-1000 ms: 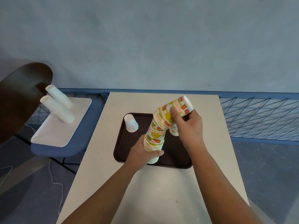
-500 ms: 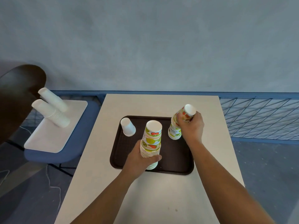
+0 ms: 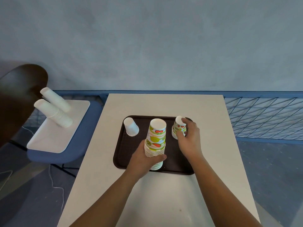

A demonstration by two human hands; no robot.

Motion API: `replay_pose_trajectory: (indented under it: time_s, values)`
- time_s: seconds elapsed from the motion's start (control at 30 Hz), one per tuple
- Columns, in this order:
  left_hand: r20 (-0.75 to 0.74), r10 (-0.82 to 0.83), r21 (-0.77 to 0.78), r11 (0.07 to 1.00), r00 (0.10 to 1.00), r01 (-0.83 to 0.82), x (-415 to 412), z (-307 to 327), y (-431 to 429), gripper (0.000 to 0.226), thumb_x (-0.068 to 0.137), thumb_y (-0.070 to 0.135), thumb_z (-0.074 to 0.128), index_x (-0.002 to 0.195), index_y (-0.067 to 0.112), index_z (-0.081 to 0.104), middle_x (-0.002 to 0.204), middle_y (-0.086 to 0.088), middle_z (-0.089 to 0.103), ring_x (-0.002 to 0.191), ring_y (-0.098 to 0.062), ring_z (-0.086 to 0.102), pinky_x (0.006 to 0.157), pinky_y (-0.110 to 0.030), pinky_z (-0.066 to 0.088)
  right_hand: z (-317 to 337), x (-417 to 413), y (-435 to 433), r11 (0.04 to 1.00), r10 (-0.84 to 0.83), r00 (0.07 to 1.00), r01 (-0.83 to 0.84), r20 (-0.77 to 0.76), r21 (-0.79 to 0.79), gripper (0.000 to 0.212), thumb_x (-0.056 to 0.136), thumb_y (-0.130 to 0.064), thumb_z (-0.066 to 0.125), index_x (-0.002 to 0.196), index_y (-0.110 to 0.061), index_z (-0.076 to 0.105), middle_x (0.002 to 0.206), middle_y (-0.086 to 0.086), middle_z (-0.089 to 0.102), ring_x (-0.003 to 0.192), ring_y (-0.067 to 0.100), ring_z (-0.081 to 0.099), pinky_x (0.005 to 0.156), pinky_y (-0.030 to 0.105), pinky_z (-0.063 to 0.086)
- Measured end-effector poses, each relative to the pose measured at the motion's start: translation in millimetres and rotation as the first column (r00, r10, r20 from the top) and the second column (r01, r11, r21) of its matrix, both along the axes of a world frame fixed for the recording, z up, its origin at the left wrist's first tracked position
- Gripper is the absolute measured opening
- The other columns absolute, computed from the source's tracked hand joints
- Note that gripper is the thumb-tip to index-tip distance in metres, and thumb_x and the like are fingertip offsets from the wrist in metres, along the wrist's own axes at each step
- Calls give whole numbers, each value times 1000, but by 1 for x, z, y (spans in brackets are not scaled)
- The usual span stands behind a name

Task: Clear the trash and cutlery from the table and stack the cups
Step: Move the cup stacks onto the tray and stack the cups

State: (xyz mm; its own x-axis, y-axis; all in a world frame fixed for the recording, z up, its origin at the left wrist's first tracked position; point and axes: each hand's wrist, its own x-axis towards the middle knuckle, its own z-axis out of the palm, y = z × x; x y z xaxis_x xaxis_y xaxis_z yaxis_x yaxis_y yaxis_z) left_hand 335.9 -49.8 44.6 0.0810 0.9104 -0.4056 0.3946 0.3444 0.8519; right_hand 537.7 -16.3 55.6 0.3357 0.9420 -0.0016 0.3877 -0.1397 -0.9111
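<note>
We note the right hand [image 3: 190,138] has lowered its printed cups onto the short stack [image 3: 178,128] on the tray [image 3: 121,154] and still grips it, the left hand [image 3: 146,158] keeps gripping the tall stack [image 3: 156,140] beside it, so two stacks remain to merge

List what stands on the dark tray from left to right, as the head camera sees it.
On the dark tray: single white cup → tall stack of fruit-print cups, gripped low by the left hand → short stack of fruit-print cups, gripped by the right hand.
</note>
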Motion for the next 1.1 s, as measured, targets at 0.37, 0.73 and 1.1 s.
replay_pose_trajectory:
  time_s: [0.37,0.73,1.1]
  values:
    - [12,-88,71,994,996,87,10,19,-13,83,57,53,96,129,43,57,123,14,72,116,-13,69,103,-49,56,63,-24,-46,925,380,925,-380,-13,13,49,79,-50,81,119,-40,53,104,-31,62,98,-10,64,77,9,52]
    - [-10,-110,111,988,994,111,2,33,-24,79,62,47,94,130,46,55,120,19,72,111,-5,70,101,-43,58,86,-25,-57,928,369,928,-365,-52,80,47,81,-48,80,120,-38,57,110,-24,68,103,-6,66,84,16,56]
    - [-68,-100,97,990,993,106,1,38,-30,76,57,54,91,123,43,55,113,17,71,106,-7,69,97,-39,59,92,-27,-57,991,116,943,-91,-313,94,36,87,-37,78,116,-20,66,105,-12,74,98,1,71,82,21,60]
